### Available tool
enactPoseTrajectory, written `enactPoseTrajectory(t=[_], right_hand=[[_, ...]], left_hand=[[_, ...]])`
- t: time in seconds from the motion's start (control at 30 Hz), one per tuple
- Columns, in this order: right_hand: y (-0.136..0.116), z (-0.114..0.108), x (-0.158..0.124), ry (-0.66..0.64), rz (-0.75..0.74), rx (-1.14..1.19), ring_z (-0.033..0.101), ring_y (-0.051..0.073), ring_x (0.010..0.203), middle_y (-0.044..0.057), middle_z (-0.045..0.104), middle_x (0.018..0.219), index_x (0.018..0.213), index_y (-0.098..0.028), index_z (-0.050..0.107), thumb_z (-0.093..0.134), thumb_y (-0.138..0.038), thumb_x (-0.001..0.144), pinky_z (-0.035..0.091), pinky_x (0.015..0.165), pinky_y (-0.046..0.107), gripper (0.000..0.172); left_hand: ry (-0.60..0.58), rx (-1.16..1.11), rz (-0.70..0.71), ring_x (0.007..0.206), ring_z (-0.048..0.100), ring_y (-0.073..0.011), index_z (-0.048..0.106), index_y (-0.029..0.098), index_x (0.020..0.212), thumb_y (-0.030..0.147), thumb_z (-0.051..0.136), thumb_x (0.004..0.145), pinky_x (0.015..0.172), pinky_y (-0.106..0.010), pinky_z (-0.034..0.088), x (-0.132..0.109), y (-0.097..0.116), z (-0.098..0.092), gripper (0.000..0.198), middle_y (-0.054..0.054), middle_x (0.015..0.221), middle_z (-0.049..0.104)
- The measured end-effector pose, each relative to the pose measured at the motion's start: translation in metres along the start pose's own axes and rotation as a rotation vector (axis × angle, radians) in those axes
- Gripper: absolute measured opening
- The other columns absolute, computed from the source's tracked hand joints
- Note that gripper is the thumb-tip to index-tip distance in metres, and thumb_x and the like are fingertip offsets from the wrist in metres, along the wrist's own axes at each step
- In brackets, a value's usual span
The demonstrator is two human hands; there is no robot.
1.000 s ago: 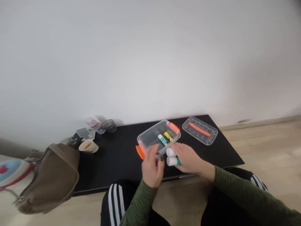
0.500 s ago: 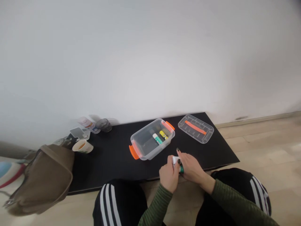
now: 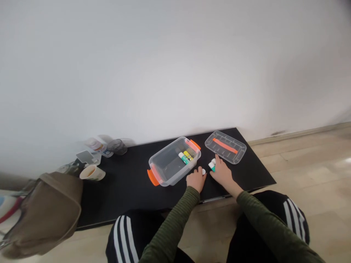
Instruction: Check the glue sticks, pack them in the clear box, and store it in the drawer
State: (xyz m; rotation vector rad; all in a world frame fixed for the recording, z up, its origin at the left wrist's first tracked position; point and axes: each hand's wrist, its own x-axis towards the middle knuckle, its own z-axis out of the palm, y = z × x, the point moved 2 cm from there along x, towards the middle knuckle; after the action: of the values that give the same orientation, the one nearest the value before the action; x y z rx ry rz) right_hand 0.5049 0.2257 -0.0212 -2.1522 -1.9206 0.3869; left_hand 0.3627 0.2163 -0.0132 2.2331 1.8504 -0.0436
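Observation:
My left hand (image 3: 196, 179) is low over the black table, its fingers closed round a small white round-ended piece (image 3: 203, 171); the rest of that piece is hidden. Just to its right, my right hand (image 3: 222, 176) grips a green-and-white glue stick (image 3: 212, 166), and a second white end shows beside it under the fingers. Behind my left hand stands a clear plastic box (image 3: 167, 164) with orange clips, its top uncovered. Inside lie a green-and-white glue stick (image 3: 183, 158) and a yellow one (image 3: 188, 155), side by side.
A clear lid (image 3: 238, 155) with an orange handle lies at the table's right. On the left are a paper cup (image 3: 95, 174) of drink, a white phone-like object (image 3: 87, 157), a bottle (image 3: 95, 145), a dark glass (image 3: 117, 147) and a brown bag (image 3: 49, 215). A wall rises behind.
My hands, together at the table's front edge before, have separated and moved forward over the table. The glue stick between them is now on the right hand's side. The view has shifted slightly.

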Motion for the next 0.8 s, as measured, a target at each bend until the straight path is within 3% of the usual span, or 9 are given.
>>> enactPoseTrajectory(t=[0.13, 0.27, 0.4, 0.53, 0.6, 0.7, 0.77, 0.8], right_hand=[[-0.004, 0.002, 0.02, 0.106, -0.045, -0.042, 0.049, 0.031, 0.119, 0.018, 0.056, 0.125, 0.144, -0.011, 0.031, 0.061, -0.023, 0.079, 0.045, 0.091, 0.037, 0.072], [0.001, 0.005, 0.027, 0.164, -0.143, -0.07, 0.05, 0.031, 0.117, 0.019, 0.055, 0.127, 0.138, -0.011, 0.04, 0.06, -0.028, 0.085, 0.041, 0.097, 0.039, 0.059], [0.009, 0.0, 0.022, 0.207, -0.175, 0.008, 0.05, 0.031, 0.116, 0.018, 0.057, 0.124, 0.131, -0.011, 0.048, 0.054, -0.03, 0.09, 0.041, 0.099, 0.042, 0.046], [0.0, -0.024, 0.008, 0.304, -0.285, 0.208, 0.051, 0.028, 0.116, 0.014, 0.058, 0.122, 0.127, -0.016, 0.053, 0.045, -0.026, 0.093, 0.041, 0.101, 0.043, 0.036], [-0.018, -0.044, 0.003, 0.359, -0.364, 0.278, 0.05, 0.027, 0.118, 0.013, 0.058, 0.123, 0.127, -0.018, 0.053, 0.042, -0.024, 0.094, 0.041, 0.102, 0.044, 0.036], [-0.067, -0.073, 0.009, 0.365, -0.469, 0.258, 0.048, 0.026, 0.122, 0.012, 0.057, 0.126, 0.129, -0.019, 0.053, 0.04, -0.024, 0.095, 0.041, 0.103, 0.043, 0.037], [-0.108, -0.081, 0.023, 0.196, -0.512, 0.124, 0.049, 0.025, 0.121, 0.013, 0.057, 0.128, 0.128, -0.018, 0.054, 0.038, -0.025, 0.097, 0.042, 0.102, 0.04, 0.036], [-0.126, -0.079, 0.031, 0.039, -0.5, 0.006, 0.051, 0.025, 0.119, 0.013, 0.058, 0.127, 0.127, -0.017, 0.055, 0.038, -0.024, 0.097, 0.043, 0.1, 0.039, 0.035]], left_hand=[[0.021, 0.035, -0.007, 0.086, 0.071, -0.0255, 0.051, 0.017, 0.119, 0.042, 0.049, 0.094, 0.068, -0.033, 0.054, 0.02, 0.008, 0.008, 0.036, -0.013, 0.113, 0.057], [0.073, 0.005, -0.013, 0.086, 0.07, -0.0212, 0.05, 0.016, 0.123, 0.036, 0.052, 0.093, 0.067, -0.03, 0.056, 0.022, 0.012, 0.009, 0.035, -0.014, 0.124, 0.051], [0.189, -0.048, 0.056, 0.104, 0.064, -0.0221, 0.041, 0.022, 0.137, 0.03, 0.06, 0.089, 0.075, -0.029, 0.058, 0.01, 0.006, 0.01, 0.052, -0.014, 0.135, 0.046], [0.26, -0.048, 0.194, 0.119, 0.055, -0.0232, 0.036, 0.026, 0.141, 0.023, 0.062, 0.086, 0.077, -0.027, 0.058, -0.016, -0.009, 0.003, 0.06, -0.012, 0.139, 0.045], [0.257, -0.033, 0.277, 0.117, 0.056, -0.0216, 0.036, 0.026, 0.141, 0.021, 0.058, 0.088, 0.072, -0.025, 0.059, -0.032, -0.019, -0.003, 0.057, -0.01, 0.137, 0.047], [0.23, -0.037, 0.386, 0.112, 0.058, -0.02, 0.041, 0.025, 0.136, 0.019, 0.049, 0.091, 0.067, -0.024, 0.058, -0.056, -0.034, -0.009, 0.046, -0.009, 0.133, 0.052], [0.229, -0.066, 0.416, 0.11, 0.058, -0.02, 0.046, 0.024, 0.131, 0.019, 0.046, 0.092, 0.068, -0.025, 0.059, -0.067, -0.041, -0.01, 0.04, -0.009, 0.13, 0.054], [0.237, -0.088, 0.412, 0.11, 0.059, -0.0201, 0.048, 0.023, 0.129, 0.019, 0.046, 0.092, 0.07, -0.026, 0.059, -0.07, -0.042, -0.011, 0.038, -0.009, 0.128, 0.055]])
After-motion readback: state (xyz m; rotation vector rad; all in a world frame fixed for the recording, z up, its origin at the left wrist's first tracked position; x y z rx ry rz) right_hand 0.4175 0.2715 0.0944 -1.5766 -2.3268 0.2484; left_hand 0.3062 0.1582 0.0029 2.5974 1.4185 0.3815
